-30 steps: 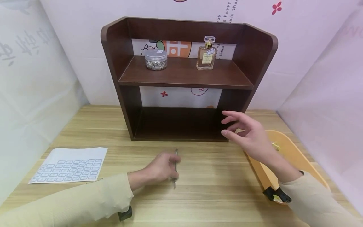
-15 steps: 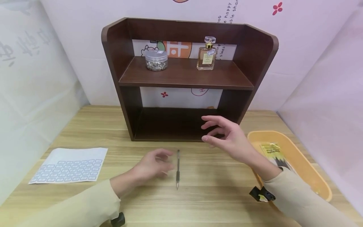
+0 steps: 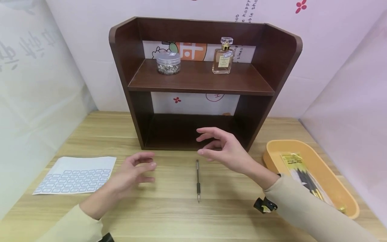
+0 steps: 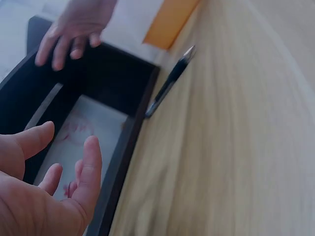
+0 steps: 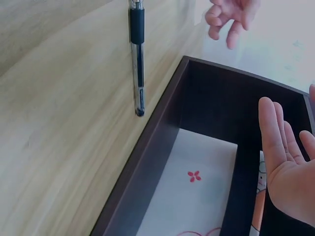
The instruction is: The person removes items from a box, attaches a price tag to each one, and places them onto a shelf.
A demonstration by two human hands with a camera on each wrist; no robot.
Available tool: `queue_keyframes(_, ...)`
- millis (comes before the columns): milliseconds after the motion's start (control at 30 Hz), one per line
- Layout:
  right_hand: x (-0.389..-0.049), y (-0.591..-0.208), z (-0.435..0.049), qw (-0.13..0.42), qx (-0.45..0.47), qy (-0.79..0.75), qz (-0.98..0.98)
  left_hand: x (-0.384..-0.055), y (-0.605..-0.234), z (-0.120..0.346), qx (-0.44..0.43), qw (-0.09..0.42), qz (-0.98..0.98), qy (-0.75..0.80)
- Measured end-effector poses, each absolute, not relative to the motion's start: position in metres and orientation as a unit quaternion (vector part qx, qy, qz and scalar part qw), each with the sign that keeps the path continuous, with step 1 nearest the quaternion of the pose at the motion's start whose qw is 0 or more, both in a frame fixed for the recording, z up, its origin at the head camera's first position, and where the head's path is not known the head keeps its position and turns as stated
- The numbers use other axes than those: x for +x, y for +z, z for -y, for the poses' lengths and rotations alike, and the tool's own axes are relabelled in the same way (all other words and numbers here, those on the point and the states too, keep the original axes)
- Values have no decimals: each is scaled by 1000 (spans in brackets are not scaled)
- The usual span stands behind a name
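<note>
- pen (image 3: 198,183): slim, clear barrel, dark grip, metallic tip; lies in front of the shelf (image 3: 199,87), tip pointing away from it
- shelf: smooth, dark brown boards, rounded upper corners
- worktop (image 3: 169,215): pale, streaky wood grain, under the shelf
- left hand (image 3: 128,174), right hand (image 3: 226,149): before the shelf, fingers apart, loosely bent

A small booth-like work corner: pale, creased sheeting (image 3: 90,67), partly printed with lettering (image 3: 34,43) and red flowers (image 3: 301,6), walls in a wood-grain worktop (image 3: 163,211) at the left, back and right, with a dark brown shelf unit (image 3: 195,82) towards the back; the room beyond cannot be told
</note>
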State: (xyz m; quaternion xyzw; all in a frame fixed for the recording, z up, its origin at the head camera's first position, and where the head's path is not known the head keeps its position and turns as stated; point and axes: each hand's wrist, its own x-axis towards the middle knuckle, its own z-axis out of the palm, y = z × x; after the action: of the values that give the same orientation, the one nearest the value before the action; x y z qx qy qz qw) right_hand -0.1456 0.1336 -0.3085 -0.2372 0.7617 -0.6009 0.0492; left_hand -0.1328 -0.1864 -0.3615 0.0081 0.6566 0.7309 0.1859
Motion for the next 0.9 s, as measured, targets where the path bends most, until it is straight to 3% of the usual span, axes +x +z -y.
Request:
queue_keyframes(333,-152,-315,-117,110,-225,-645,-722,-132,-347,245,-26,159,-649,744)
queue_keyframes(900,-157,-339,-88,248,-191,-687,-656,-139,-347,351,-59,195,-539,817)
